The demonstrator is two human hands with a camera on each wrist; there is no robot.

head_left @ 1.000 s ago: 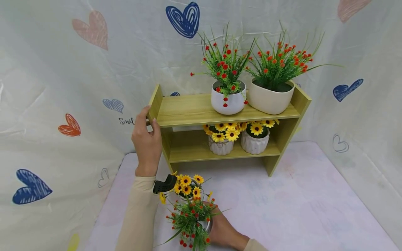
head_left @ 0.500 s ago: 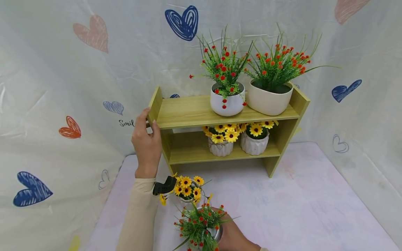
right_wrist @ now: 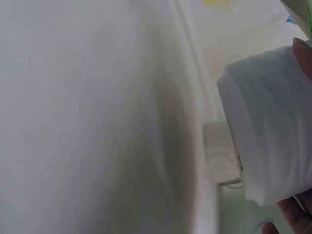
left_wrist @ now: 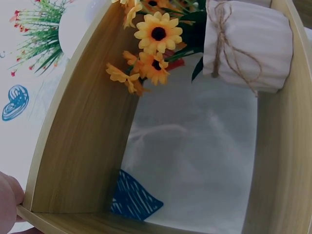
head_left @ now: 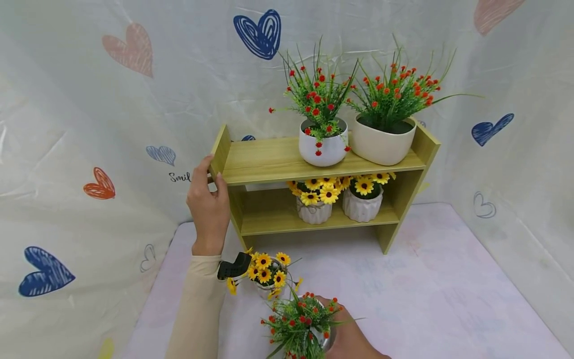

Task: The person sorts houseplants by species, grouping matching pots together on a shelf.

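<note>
My left hand (head_left: 209, 209) grips the upper left end of a two-tier wooden shelf (head_left: 264, 162), fingers at the side panel. In the left wrist view, part of that hand (left_wrist: 9, 200) shows at the corner of the shelf's edge. Low in the head view, my right hand (head_left: 354, 336) holds a potted plant (head_left: 296, 324) with red flowers and grassy leaves, from its right side. The right wrist view shows its white pot (right_wrist: 270, 122) between thumb and fingers. Just behind it, a pot of yellow artificial sunflowers (head_left: 265, 271) stands on the table.
On the top shelf stand a white pot (head_left: 324, 149) and a wider cream pot (head_left: 383, 144), both with red flowers. Two ribbed pots of sunflowers, one on the left (head_left: 315, 212) and one on the right (head_left: 362, 207), occupy the lower shelf. A heart-print curtain (head_left: 112, 109) hangs behind.
My right hand has carried the red-flowered potted plant rightward and slightly nearer to me, away from the sunflower pot on the table. The left hand stays on the shelf end.
</note>
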